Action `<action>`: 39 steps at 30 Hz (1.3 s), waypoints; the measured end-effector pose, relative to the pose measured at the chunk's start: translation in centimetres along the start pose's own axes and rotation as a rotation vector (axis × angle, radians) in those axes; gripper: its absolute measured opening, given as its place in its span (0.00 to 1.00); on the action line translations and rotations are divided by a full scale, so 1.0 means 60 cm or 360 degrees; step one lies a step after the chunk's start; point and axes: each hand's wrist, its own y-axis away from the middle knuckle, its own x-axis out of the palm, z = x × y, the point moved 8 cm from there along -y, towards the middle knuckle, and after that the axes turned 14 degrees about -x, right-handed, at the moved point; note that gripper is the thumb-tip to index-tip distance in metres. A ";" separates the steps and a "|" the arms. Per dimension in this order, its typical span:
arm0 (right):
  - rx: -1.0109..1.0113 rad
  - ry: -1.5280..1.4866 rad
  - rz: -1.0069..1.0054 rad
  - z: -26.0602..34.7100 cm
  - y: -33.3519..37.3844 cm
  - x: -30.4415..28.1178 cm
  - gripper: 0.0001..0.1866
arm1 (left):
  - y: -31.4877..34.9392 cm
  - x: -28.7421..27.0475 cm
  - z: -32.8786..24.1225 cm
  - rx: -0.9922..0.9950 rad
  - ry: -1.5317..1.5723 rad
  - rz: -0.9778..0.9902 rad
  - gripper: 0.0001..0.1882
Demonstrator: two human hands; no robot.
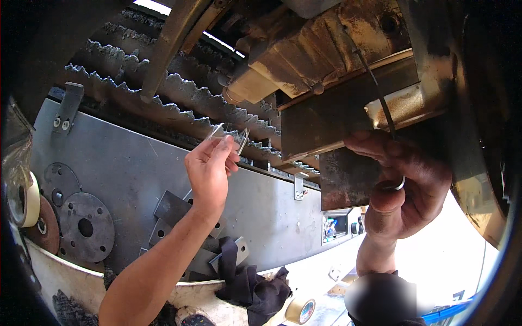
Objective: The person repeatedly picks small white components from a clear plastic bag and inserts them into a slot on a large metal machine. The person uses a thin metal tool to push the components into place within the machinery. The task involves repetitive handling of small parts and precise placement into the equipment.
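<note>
My left hand [209, 165], raised near the middle, pinches a small clear thin plate [222, 132] with bright edges between thumb and fingertips; its exact kind is hard to make out. On the right, my right hand [408, 187] is closed around a thin bent rod [380, 95]. The rod's dark upper part runs up to a brown, grimy machine housing [315, 57], and its bright lower end shows at the thumb. Part of the rod is hidden by my fingers. Close behind the right hand hang dark flat metal plates [345, 176].
Jagged, burnt slats [179, 87] lie beyond a grey metal side panel [272, 212]. At lower left are round steel discs [100, 223] with holes, flat steel plates [171, 207] and a tape roll [31, 204]. A black cloth [253, 290] and another tape roll [300, 311] sit below.
</note>
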 end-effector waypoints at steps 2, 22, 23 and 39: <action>-0.0045 -0.0009 0.0000 -0.001 0.000 0.001 0.28 | 0.001 0.000 -0.001 -0.0004 -0.0003 -0.0009 0.12; -0.0192 -0.0084 -0.0143 -0.002 -0.010 0.007 0.28 | -0.001 -0.003 -0.001 0.0003 -0.0024 -0.0010 0.12; -0.0197 -0.0085 -0.0142 -0.002 -0.010 0.007 0.28 | -0.001 -0.004 -0.002 0.0008 -0.0011 -0.0015 0.12; -0.0101 0.0108 0.0028 -0.005 -0.005 0.010 0.27 | -0.002 -0.004 -0.002 -0.0018 0.0037 -0.0042 0.12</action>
